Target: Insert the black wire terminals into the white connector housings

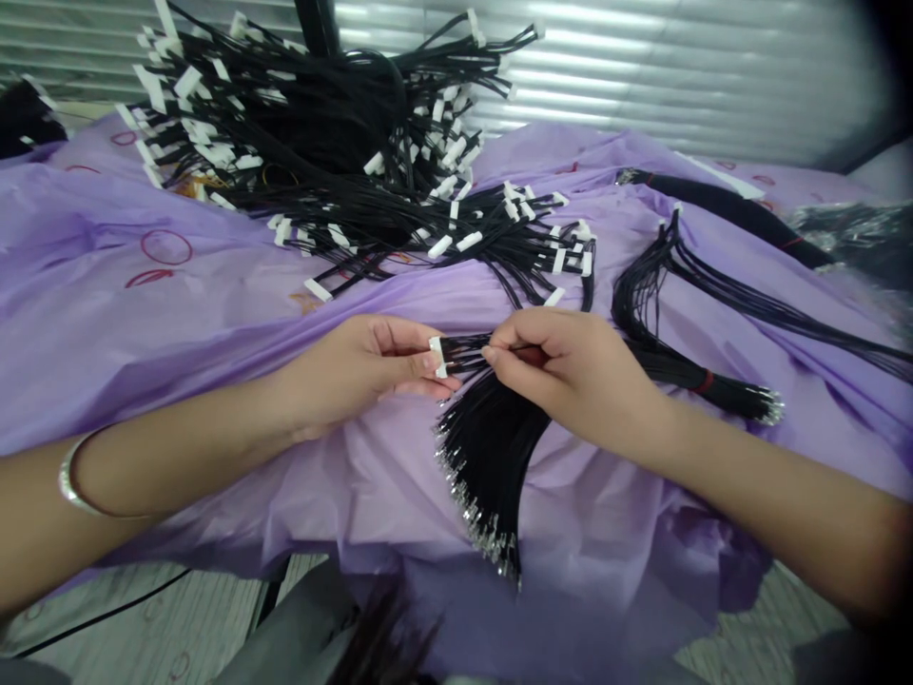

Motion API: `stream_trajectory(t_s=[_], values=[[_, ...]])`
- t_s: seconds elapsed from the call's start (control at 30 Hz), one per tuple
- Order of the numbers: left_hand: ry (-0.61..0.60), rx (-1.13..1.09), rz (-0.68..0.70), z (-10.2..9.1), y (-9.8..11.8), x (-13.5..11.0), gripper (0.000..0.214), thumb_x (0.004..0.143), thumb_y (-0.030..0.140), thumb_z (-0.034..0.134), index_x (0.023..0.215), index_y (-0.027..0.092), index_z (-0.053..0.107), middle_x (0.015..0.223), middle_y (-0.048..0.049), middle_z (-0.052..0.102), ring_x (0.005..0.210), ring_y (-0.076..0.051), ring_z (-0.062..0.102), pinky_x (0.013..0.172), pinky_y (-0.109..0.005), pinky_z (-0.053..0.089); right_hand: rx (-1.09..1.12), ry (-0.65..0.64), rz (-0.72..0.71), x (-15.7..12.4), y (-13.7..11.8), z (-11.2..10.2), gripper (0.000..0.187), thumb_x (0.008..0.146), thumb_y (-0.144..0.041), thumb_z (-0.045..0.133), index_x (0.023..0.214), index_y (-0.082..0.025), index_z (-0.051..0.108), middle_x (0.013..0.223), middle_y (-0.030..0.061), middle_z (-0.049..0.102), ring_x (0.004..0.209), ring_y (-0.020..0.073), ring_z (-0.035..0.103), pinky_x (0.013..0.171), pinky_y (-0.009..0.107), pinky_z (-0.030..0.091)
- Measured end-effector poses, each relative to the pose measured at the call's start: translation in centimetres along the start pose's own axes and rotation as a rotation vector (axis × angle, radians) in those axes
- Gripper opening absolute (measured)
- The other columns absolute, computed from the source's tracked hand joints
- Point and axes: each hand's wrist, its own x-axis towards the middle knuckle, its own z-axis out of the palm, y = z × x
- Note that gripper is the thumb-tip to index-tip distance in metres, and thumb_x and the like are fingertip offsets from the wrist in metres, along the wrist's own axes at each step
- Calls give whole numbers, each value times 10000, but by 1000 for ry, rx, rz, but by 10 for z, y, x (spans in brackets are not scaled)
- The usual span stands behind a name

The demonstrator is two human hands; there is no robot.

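My left hand pinches a small white connector with short black wires running out of it to the right. My right hand is closed on one of those black wires right beside the connector. Under my right hand a bundle of loose black wires fans down toward me, its metal-tipped ends near the table's front edge. Both hands rest over a purple plastic sheet.
A big heap of finished black wire sets with white connectors lies at the back left. Two more black wire bundles, one tied with a red band and another farther back, lie at the right. A corrugated metal wall stands behind.
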Motion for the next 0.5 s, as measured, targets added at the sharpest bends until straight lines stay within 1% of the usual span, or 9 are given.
stream_trajectory(t_s=[0.17, 0.27, 0.33, 0.43, 0.47, 0.5], values=[[-15, 12, 7, -1, -1, 1, 69, 790, 181, 656, 807, 137, 705, 784, -29, 714, 781, -107, 668, 739, -165, 530, 38, -8, 42, -1, 1, 8, 138, 808, -78, 570, 680, -128, 573, 582, -45, 500, 524, 55, 429, 510, 182, 314], [-11, 27, 4, -1, -2, 1, 68, 788, 187, 660, 803, 139, 705, 794, -28, 713, 784, -101, 664, 744, -158, 530, 23, -9, 22, -1, 2, 12, 118, 803, -71, 576, 700, -128, 579, 608, -33, 515, 551, 70, 453, 533, 191, 339], [-3, 10, 4, -1, -2, 1, 69, 782, 190, 669, 815, 138, 701, 792, -25, 707, 779, -101, 664, 747, -162, 532, -32, 6, -50, -1, 2, 10, 95, 828, -88, 564, 743, -120, 592, 658, -4, 541, 614, 97, 492, 592, 214, 382], [42, -90, 40, 0, -1, 1, 46, 776, 173, 674, 780, 128, 683, 739, -9, 683, 725, -91, 659, 729, -166, 535, -233, 131, -213, -2, -1, 1, 97, 878, -154, 531, 863, -105, 613, 845, 86, 576, 810, 178, 527, 738, 299, 424], [66, -134, 53, 1, -1, 2, 38, 773, 157, 674, 756, 123, 673, 717, -2, 672, 709, -90, 656, 727, -170, 536, -293, 152, -259, -3, -2, -1, 120, 893, -172, 515, 889, -109, 616, 886, 102, 570, 847, 196, 520, 764, 322, 423], [89, -175, 61, 1, -1, 2, 43, 769, 141, 673, 734, 119, 663, 699, 2, 661, 704, -92, 655, 728, -177, 537, -338, 131, -287, -3, -2, -2, 138, 904, -182, 498, 894, -118, 620, 899, 107, 564, 854, 205, 513, 770, 336, 423]])
